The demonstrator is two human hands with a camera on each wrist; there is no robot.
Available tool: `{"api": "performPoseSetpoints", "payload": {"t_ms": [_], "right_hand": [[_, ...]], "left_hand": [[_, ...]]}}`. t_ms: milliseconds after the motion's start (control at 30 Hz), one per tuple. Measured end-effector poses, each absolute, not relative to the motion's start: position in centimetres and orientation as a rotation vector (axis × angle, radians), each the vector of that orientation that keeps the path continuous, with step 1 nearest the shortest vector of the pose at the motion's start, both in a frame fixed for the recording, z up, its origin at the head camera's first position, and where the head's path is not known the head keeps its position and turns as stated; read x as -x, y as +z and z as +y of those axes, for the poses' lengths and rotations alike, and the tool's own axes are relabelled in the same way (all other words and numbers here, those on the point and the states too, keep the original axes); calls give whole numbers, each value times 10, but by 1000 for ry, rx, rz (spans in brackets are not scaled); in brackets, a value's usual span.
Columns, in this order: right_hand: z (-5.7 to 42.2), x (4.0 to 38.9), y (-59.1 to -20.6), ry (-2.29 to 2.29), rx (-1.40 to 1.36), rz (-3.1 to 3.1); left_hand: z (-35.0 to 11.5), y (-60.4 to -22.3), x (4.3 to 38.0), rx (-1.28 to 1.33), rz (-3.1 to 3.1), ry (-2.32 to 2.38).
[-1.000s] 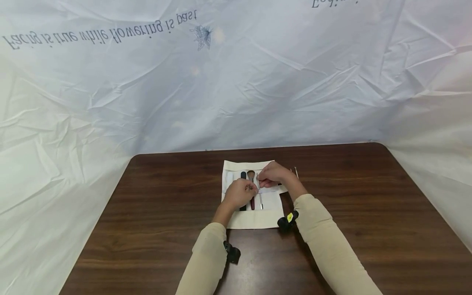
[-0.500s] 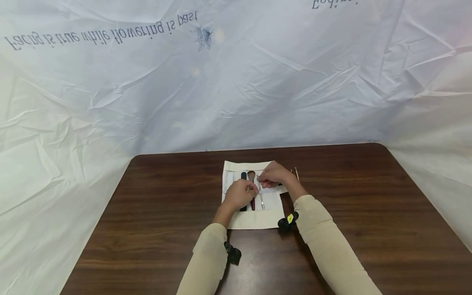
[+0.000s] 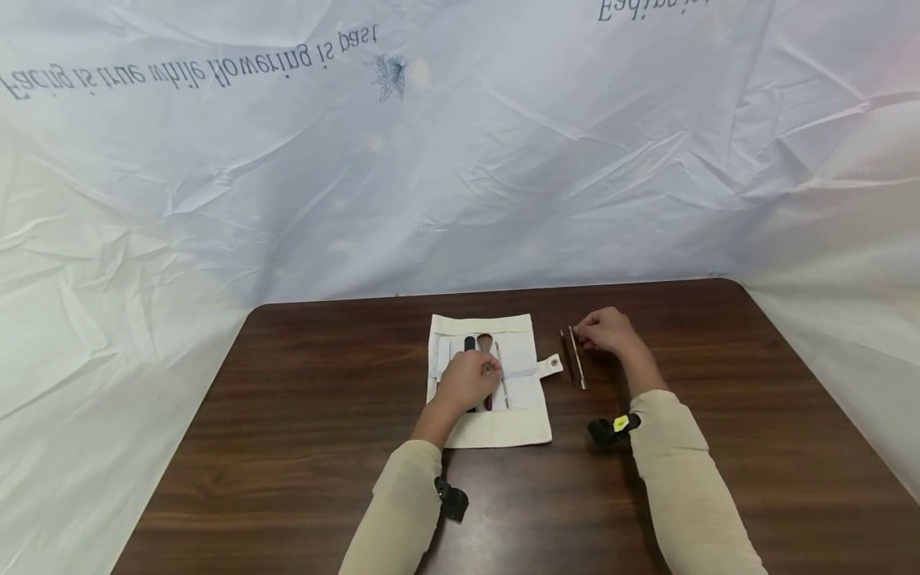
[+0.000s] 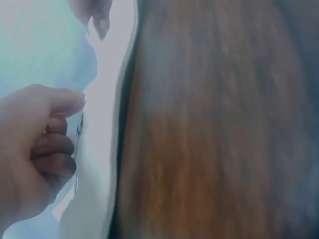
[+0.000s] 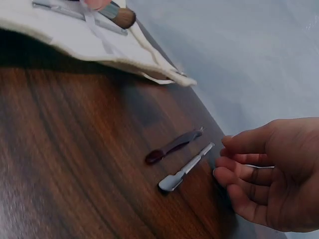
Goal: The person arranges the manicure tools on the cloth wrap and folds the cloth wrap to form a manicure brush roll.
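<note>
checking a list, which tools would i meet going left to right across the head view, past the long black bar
Brush with brown bristles and dark red handle, slim silver metal rod, slender dark reddish-brown tool, silver metal tool next to the right hand.

case [image 3: 497, 431]: cream | its band [image 3: 522, 374]: pale grey-lilac | brush [image 5: 123, 18]: brown bristles, silvery collar, dark red handle | stick left of brush [image 3: 469, 343]: black | slim rod right of brush [image 3: 505, 391]: silver | loose tools right of case: left tool [image 5: 174, 146] dark reddish brown, right tool [image 5: 185, 172] silver | table [image 3: 323, 383]: dark brown, streaked wood grain | far backdrop [image 3: 431, 176]: bluish white, dark lettering | sleeves [image 3: 683, 479]: beige
</note>
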State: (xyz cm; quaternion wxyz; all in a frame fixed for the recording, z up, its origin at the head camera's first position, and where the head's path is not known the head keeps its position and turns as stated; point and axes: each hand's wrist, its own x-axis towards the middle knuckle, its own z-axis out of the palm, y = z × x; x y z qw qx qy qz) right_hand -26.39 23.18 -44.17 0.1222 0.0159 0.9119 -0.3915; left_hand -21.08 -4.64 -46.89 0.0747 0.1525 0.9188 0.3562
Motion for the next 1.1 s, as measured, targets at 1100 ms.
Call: {"api": "performPoseSetpoints", "payload": {"t_ms": [1100], "right_hand": [[214, 270, -436, -1496, 48, 2558]], "left_hand": [[-29, -473, 214, -375, 2830, 999]]}}
